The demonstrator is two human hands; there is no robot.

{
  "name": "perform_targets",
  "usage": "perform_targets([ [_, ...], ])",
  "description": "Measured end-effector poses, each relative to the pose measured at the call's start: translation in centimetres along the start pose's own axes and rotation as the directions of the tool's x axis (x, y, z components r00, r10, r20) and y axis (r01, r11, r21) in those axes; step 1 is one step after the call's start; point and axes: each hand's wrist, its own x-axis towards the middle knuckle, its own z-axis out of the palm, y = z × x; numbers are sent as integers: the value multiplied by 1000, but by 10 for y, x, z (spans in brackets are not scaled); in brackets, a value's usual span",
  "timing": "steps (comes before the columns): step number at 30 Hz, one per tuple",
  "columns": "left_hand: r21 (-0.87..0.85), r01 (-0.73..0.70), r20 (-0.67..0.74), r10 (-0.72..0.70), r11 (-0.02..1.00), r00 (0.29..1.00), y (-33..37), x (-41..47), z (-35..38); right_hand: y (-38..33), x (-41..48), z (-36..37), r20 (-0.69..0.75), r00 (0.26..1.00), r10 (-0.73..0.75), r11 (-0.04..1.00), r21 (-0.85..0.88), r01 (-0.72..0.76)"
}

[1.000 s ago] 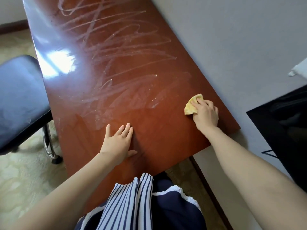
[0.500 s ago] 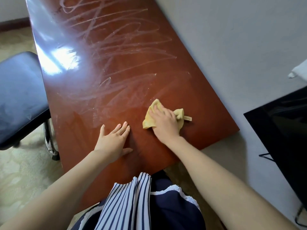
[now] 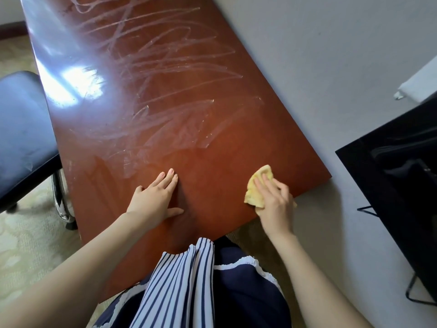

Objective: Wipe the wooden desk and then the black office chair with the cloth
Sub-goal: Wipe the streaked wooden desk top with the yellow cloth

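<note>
- Pale patterned carpet (image 3: 23, 245) on the far left, with the black office chair (image 3: 21, 138) parked on it, its seat tucked up against the desk's long edge. Untouched so far, I'd say; it comes after the desk.
- Wooden desk (image 3: 236, 143) runs away from me, glossy red-brown, and the far stretch is criss-crossed with cloudy wipe streaks (image 3: 165, 55). The near end looks cleaner and darker.
- Left hand (image 3: 153, 200) is flat on the wood, fingers straight and together, thumb out, holding nothing. It hasn't budged in the last second; it's my brace.
- Cloth (image 3: 256, 188), yellow and bunched, sits on the desktop near the right-hand near corner, well apart from the left hand.
- Right hand (image 3: 275, 202) is on top of it, two fingers laid along the cloth, the others curled round its side, gripping it and pressing it to the wood.
- And here's the change: half a second ago the cloth was right beside my left hand, mid-desk; now it has swung back out toward the right edge. That's a side-to-side stroke across the near end.
- Meaning, I judge: I'm still on the desk step, finishing the strip closest to me.
- Grey wall (image 3: 331, 67) beyond the desk's right edge, then a black panel (image 3: 397, 174) at the far right.
</note>
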Motion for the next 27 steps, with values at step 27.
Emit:
perform_targets([
  [27, -218, -12, 117, 38, 976, 992, -7, -1, 4, -23, 94, 15, 168, 985, 36, 999, -21, -32],
])
